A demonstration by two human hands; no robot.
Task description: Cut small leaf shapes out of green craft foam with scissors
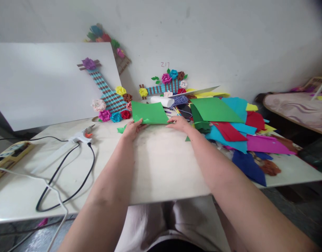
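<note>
Head view: both hands meet a green craft sheet (147,111) over the middle of the tabletop (161,168).
Left hand (133,129): pinches the sheet's near left corner, thumb uppermost.
Right hand (179,123): grasps the near right corner with its fingertips.
Flower-trimmed guitar shapes (108,91): two stand at the far side, flowers attached; they look largely finished.
Green craft sheet: appears uncut, so work on this piece seems barely begun.
Green leaf cutouts (121,130): lie just left of the left hand, apparently already shaped.
Hard to make out: fingers under the sheet are hidden; whether its near edge is folded, I cannot tell; the white roll (162,101) is partly covered.
</note>
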